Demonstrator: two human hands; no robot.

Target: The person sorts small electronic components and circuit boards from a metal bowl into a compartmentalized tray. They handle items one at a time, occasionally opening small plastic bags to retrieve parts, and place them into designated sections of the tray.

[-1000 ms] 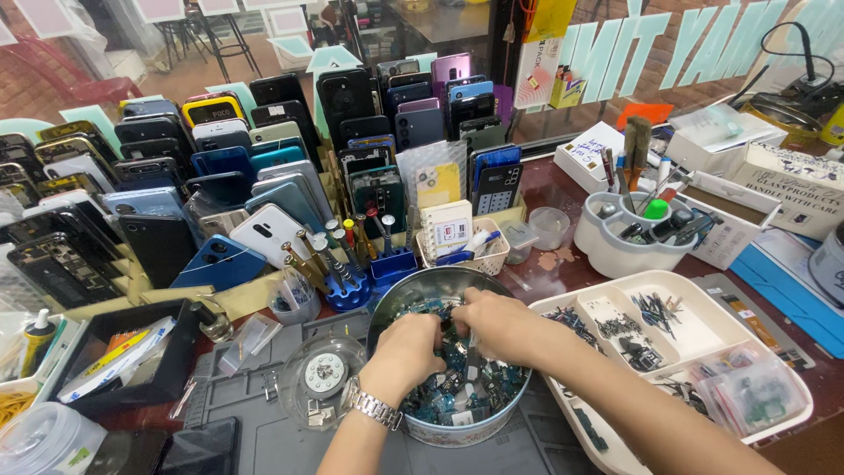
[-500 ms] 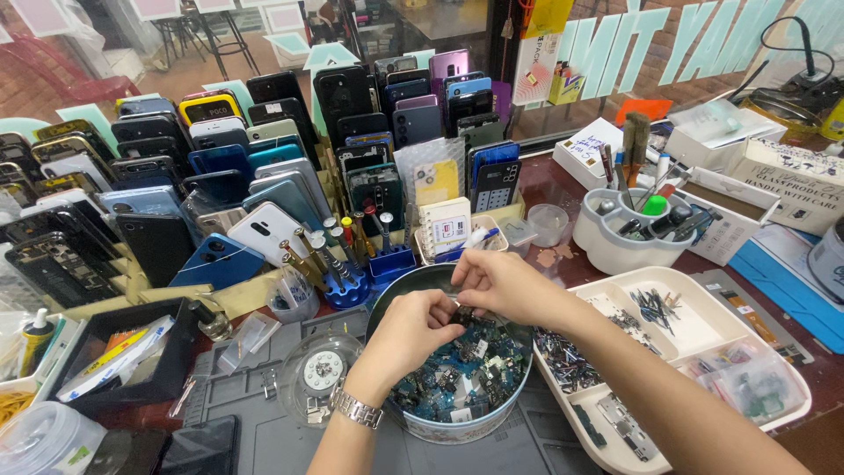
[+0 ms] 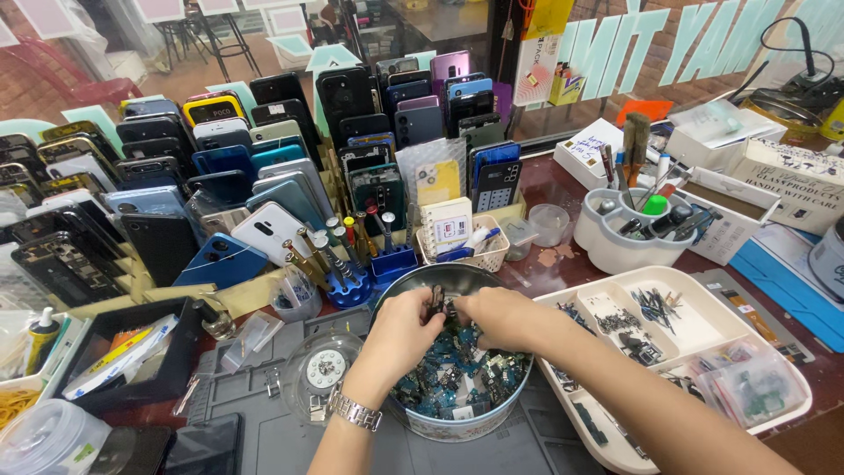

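— While both hands hang over that round metal bowl (image 3: 457, 422) on the worktop, what are they holding?

— Left hand (image 3: 400, 330) and right hand (image 3: 497, 317) each keep a pinching grip on one small dark part (image 3: 437, 302), just above the heap of blue circuit pieces (image 3: 453, 378).

— Beside them?

— A white compartment tray (image 3: 686, 290).

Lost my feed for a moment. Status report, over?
Left hand and right hand together pinch a small dark part over the round metal bowl of small circuit boards. Screwdriver stand close behind; nothing obstructing.
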